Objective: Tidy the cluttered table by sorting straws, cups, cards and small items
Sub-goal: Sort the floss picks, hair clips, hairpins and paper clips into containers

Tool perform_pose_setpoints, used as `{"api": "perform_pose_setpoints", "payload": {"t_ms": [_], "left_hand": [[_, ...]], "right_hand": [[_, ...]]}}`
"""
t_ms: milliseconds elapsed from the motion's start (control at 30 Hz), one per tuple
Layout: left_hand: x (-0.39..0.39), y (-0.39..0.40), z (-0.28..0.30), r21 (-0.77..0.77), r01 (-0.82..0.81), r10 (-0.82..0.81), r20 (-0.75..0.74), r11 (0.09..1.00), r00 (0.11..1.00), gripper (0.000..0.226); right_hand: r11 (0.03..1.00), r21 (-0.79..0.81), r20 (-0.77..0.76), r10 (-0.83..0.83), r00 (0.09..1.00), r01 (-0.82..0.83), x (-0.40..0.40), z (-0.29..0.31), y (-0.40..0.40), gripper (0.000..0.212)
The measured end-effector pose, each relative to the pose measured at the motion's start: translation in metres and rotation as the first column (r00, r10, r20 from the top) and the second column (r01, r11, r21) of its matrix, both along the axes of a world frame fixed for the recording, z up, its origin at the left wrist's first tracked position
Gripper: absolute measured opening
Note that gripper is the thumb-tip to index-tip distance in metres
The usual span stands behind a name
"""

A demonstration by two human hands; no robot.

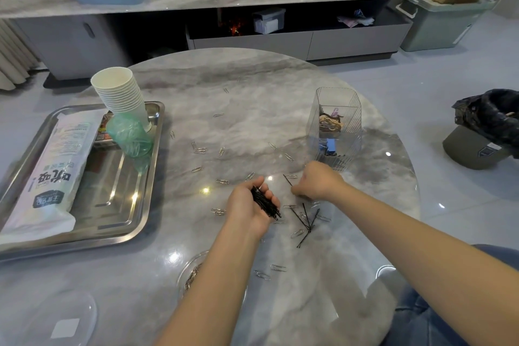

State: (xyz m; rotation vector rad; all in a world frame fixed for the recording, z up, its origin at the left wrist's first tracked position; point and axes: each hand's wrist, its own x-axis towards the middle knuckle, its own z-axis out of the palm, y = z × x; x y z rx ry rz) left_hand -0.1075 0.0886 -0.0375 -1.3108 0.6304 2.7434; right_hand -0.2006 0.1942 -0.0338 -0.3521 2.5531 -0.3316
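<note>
Black hairpins (265, 203) are gathered in a bundle in the left hand (250, 209), which is cupped palm-up with the fingers curled loosely around them. One further hairpin (287, 180) is pinched at the fingertips of the right hand (317, 182), its free end raised just above the marble table (252, 87). A few loose hairpins (306, 223) are crossed on the table between the two forearms. Silver paper clips (200, 150) are scattered across the middle of the table, near both hands. A clear bin (337, 123) with hair ties and a blue item inside is set just beyond the right hand. At the left, a steel tray (118, 222) is loaded with a stack of paper cups (120, 93), a green bag of straws (130, 135) and a white packet (53, 171).
</note>
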Motion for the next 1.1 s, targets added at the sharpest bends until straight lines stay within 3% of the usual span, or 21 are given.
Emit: {"api": "perform_pose_setpoints", "payload": {"t_ms": [100, 267, 467, 533, 567, 600, 633, 667, 700, 733, 800, 900, 1033, 1100], "left_hand": [[-0.009, 0.007, 0.000, -0.015, 0.003, -0.003, 0.010, 1.000, 1.000, 0.025], [-0.042, 0.022, 0.006, 0.001, 0.048, -0.047, -0.101, 0.999, 0.994, 0.031], [-0.082, 0.045, 0.024, -0.057, 0.129, -0.137, -0.159, 0.990, 0.978, 0.028], [-0.099, 0.056, 0.032, -0.235, 0.239, -0.279, -0.156, 0.942, 0.947, 0.028], [-0.107, 0.060, 0.034, -0.416, 0.299, -0.384, -0.137, 0.859, 0.913, 0.028], [-0.116, 0.063, 0.036, -0.640, 0.350, -0.515, -0.083, 0.684, 0.853, 0.028], [-0.123, 0.065, 0.036, -0.849, 0.357, -0.637, 0.032, 0.389, 0.770, 0.027], [-0.131, 0.069, 0.038, -0.954, 0.299, -0.716, 0.188, 0.031, 0.673, 0.024], [-0.136, 0.072, 0.038, -0.946, 0.208, -0.739, 0.325, -0.250, 0.590, 0.018], [-0.143, 0.077, 0.039, -0.878, 0.120, -0.729, 0.455, -0.464, 0.511, 0.013], [-0.156, 0.081, 0.035, -0.705, -0.031, -0.644, 0.629, -0.709, 0.436, 0.023], [-0.164, 0.086, 0.026, -0.491, -0.184, -0.516, 0.723, -0.852, 0.460, 0.035], [-0.159, 0.083, 0.012, -0.352, -0.297, -0.460, 0.705, -0.888, 0.540, 0.055], [-0.154, 0.082, 0.011, -0.338, -0.352, -0.484, 0.691, -0.873, 0.538, 0.057]], "right_hand": [[0.962, -0.261, 0.100, -0.060, 0.993, 0.084, -0.001, 0.031, 0.001, 0.026], [0.940, -0.341, 0.161, 0.027, 0.987, 0.030, 0.003, 0.070, 0.007, 0.018], [0.940, -0.329, -0.077, -0.123, 0.989, 0.091, -0.032, 0.105, 0.044, 0.025], [0.895, -0.400, -0.073, -0.243, 0.967, 0.195, -0.048, 0.107, 0.067, 0.025], [0.882, -0.408, -0.066, -0.285, 0.956, 0.234, -0.053, 0.107, 0.074, 0.024], [0.875, -0.403, -0.055, -0.317, 0.947, 0.269, -0.056, 0.107, 0.081, 0.023], [0.871, -0.395, -0.047, -0.338, 0.940, 0.293, -0.059, 0.106, 0.085, 0.024], [0.866, -0.391, -0.045, -0.356, 0.933, 0.312, -0.063, 0.106, 0.091, 0.024], [0.861, -0.391, -0.038, -0.367, 0.930, 0.324, -0.066, 0.105, 0.094, 0.025], [0.848, -0.403, -0.025, -0.385, 0.923, 0.343, -0.069, 0.104, 0.098, 0.026], [0.819, -0.444, -0.003, -0.407, 0.913, 0.364, -0.073, 0.104, 0.099, 0.027], [0.806, -0.476, -0.007, -0.404, 0.915, 0.353, -0.075, 0.104, 0.099, 0.029], [0.822, -0.462, -0.016, -0.382, 0.924, 0.332, -0.075, 0.106, 0.102, 0.029], [0.828, -0.456, -0.018, -0.377, 0.926, 0.328, -0.074, 0.107, 0.102, 0.025]]}}
